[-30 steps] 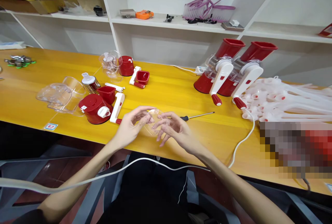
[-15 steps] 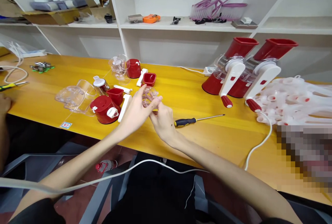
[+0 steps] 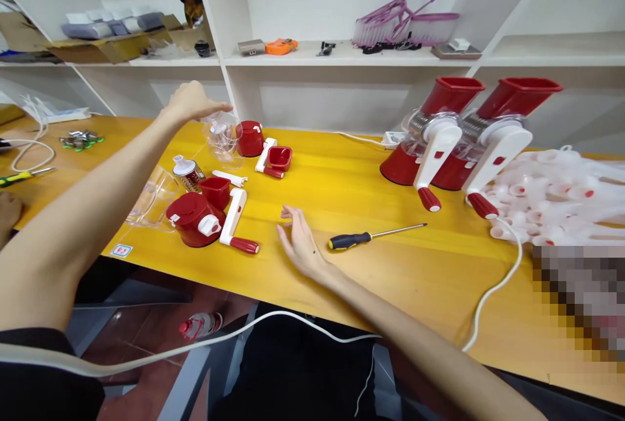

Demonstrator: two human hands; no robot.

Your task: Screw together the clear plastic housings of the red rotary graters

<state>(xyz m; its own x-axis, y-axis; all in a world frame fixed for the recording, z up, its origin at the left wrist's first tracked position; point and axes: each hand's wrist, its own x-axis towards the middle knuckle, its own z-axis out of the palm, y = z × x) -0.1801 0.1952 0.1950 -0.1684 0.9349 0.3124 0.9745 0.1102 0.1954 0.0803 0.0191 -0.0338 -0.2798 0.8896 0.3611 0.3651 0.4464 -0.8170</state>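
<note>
My left hand [image 3: 193, 101] is stretched out to the back left, just above a clear plastic housing [image 3: 223, 138]. Its thumb side points right; the other fingers are mostly hidden, so I cannot tell whether it holds anything. Over the middle of the table my right hand [image 3: 301, 245] is open and holds nothing, its fingers loosely spread. A screwdriver [image 3: 350, 241] with a dark blue and yellow handle lies just right of it. Left of it are a white crank handle [image 3: 235, 216] with a red grip, a red base [image 3: 193, 219] and a red hopper [image 3: 215, 192].
Two assembled red-and-white rotary graters [image 3: 415, 141] stand at the back right, beside a heap of whitish plastic parts [image 3: 541, 193]. Another red base [image 3: 250, 139], red hopper [image 3: 280, 158] and grater drum [image 3: 189, 174] stand left. A co-worker's hand [image 3: 8, 209] rests at the left edge.
My hands have parted. My left hand has swung to the back left, over the clear housing. The small clear round piece no longer shows between them, and my right hand has opened.
</note>
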